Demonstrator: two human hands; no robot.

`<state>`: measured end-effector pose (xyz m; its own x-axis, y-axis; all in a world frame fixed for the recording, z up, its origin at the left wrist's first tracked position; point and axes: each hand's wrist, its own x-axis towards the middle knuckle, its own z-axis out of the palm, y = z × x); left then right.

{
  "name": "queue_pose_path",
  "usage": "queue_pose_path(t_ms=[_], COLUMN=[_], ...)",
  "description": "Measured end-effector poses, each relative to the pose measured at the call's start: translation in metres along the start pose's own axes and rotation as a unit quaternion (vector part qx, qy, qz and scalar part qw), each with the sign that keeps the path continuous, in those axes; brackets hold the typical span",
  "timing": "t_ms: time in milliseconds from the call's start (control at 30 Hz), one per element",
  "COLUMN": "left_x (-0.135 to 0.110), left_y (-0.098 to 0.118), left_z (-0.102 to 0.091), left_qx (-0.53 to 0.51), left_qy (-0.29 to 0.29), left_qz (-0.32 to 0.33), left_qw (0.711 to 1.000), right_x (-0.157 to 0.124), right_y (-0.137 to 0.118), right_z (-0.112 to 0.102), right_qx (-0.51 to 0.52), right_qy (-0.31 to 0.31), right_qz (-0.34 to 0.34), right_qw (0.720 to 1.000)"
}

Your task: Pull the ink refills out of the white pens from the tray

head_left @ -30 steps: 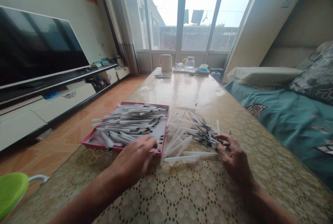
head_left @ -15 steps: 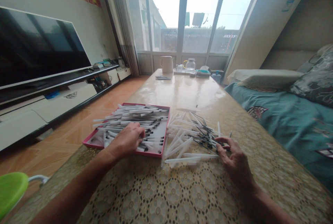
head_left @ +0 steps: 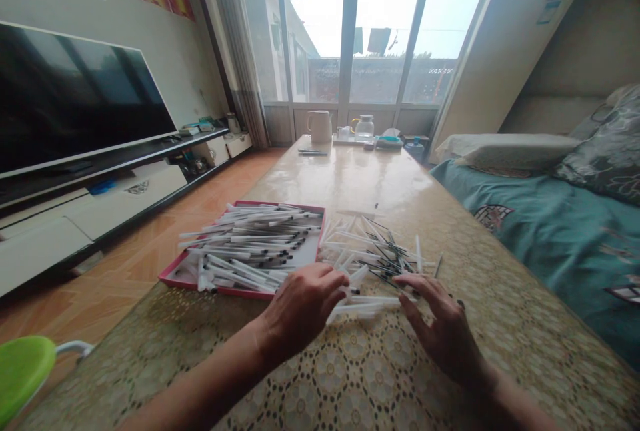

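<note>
My left hand (head_left: 313,294) is closed beside the right edge of a pink-rimmed tray (head_left: 175,280). A whitish pen with a black end (head_left: 354,291) shows at its fingertips; the grip itself is partly hidden. Inside the tray lie many white pens (head_left: 250,237) with black tips. My right hand (head_left: 440,324) hovers low at the near side of a heap of thin black refills (head_left: 387,254), its thumb and forefinger apart. Loose clear-white pen barrels (head_left: 345,237) lie between the tray and the refills, and several more lie between my hands.
The long table has a patterned cover (head_left: 330,377). A cream pitcher (head_left: 320,127), a glass jug (head_left: 365,127) and a tissue pack (head_left: 389,141) stand at its far end. A green stool (head_left: 25,377) is at lower left, a teal-covered bed (head_left: 540,237) at right.
My left hand has moved right, out of the tray toward the loose barrels. My right hand has shifted slightly left and nearer, with its fingers spread further from the refills.
</note>
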<state>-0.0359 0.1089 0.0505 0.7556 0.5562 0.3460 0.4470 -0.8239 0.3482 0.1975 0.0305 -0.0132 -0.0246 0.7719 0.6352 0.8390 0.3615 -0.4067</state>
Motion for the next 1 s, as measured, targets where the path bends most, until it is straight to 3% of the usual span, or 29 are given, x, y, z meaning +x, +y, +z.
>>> queue_pose_path(t_ms=[100, 233, 367, 533, 700, 800, 1000], left_x=[0.005, 0.008, 0.007, 0.000, -0.015, -0.021, -0.026], left_y=[0.015, 0.025, 0.026, 0.010, -0.008, -0.009, 0.002], left_z=[0.020, 0.035, 0.035, 0.018, 0.003, 0.007, 0.031], left_qx=[-0.002, 0.015, 0.011, 0.082, 0.045, 0.011, 0.026], left_qy=[-0.014, -0.034, -0.038, -0.025, 0.021, 0.036, 0.033], left_qz=[0.016, 0.024, 0.028, 0.025, -0.035, -0.051, 0.004], left_qw=[1.000, 0.999, 0.999, 0.996, 0.998, 0.998, 0.999], right_x=[-0.001, -0.002, -0.002, -0.001, 0.000, 0.001, 0.003], right_y=[-0.007, -0.010, -0.009, -0.002, 0.004, 0.001, -0.015], right_z=[0.000, 0.004, 0.007, 0.002, 0.000, -0.001, -0.004], right_qx=[0.010, 0.024, 0.017, 0.012, 0.017, -0.003, -0.099], right_qy=[-0.062, -0.106, -0.093, -0.060, -0.041, -0.041, -0.067], right_qz=[-0.059, -0.080, -0.090, -0.063, -0.032, -0.031, -0.097], right_qw=[0.996, 0.991, 0.991, 0.996, 0.999, 0.999, 0.988])
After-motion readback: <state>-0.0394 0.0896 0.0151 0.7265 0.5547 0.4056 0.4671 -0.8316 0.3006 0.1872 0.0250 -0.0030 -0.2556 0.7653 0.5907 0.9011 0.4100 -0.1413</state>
